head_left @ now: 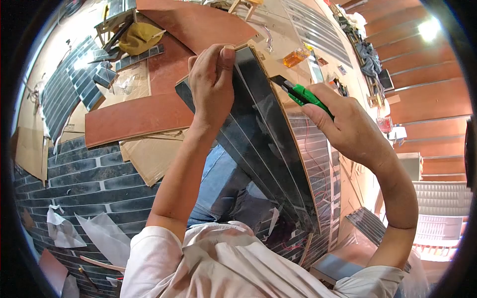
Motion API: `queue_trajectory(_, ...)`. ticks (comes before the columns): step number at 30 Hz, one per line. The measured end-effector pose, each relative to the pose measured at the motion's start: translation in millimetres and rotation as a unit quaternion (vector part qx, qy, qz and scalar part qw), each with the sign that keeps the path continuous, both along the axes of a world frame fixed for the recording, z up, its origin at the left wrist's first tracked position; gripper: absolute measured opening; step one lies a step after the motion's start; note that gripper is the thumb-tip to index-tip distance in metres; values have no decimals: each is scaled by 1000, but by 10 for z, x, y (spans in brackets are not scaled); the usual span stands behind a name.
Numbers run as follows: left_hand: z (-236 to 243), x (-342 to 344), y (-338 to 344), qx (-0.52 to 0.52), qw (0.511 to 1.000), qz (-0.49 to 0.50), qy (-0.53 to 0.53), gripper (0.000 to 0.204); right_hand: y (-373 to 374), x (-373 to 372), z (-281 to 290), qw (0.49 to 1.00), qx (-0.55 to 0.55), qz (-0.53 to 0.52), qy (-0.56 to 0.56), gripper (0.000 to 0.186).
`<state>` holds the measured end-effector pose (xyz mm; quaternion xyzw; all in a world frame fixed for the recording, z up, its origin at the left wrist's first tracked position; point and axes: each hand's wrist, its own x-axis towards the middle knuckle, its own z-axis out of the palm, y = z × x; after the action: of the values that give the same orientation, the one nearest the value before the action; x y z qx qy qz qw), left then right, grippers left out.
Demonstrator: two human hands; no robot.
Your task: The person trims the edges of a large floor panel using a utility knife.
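A long, glossy dark panel (pixel 264 144) with pale stripes and a tan board edge slants up across my lap, over my jeans. My left hand (pixel 211 84) is closed on its upper end, thumb over the top edge. In my right hand (pixel 340 124) is a green utility knife (pixel 303 94), gripped with the dark blade pointing up-left. The blade tip is at or very near the panel's right edge, below the top corner; I cannot tell whether it touches. Behind the panel's upper end lies a reddish-brown board (pixel 134 120) on cardboard (pixel 149 159).
Offcuts of dark striped sheet (pixel 72 94), a yellow-olive cloth (pixel 139 35) and a small stool (pixel 238 7) lie or stand ahead. An amber bottle (pixel 295 57) lies beyond the knife. White scraps (pixel 99 238) lie at lower left, various items line the right side.
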<state>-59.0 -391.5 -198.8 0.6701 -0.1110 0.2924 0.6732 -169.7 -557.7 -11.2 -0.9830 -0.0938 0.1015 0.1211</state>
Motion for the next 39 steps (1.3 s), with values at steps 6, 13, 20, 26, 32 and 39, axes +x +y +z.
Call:
queue_trajectory(6, -3, 3, 18, 0, 1000, -4, 10, 37, -202, -330, -113, 999, -29, 31, -7, 26)
queue_trajectory(13, -1, -6, -15, 7, 1000, 6, -7, 36, -471, -962, -99, 982, -140, -32, 123, 22)
queue_trajectory(20, 29, -7, -27, 25, 999, 18, -10, 35, -203, -750, -41, 980, 37, -183, -75, 28)
queue_trajectory(26, 32, 9, 12, 40, 999, 30, -14, 34, 306, -183, -76, 980, 130, -153, -14, 28)
queue_trajectory(32, 71, -31, -15, 43, 998, 31, -14, 34, 447, 63, -38, 968, 200, -149, 26, 36)
queue_trajectory(39, 69, -16, -31, 43, 999, 31, -8, 32, 486, 94, -70, 960, 223, -160, 53, 36)
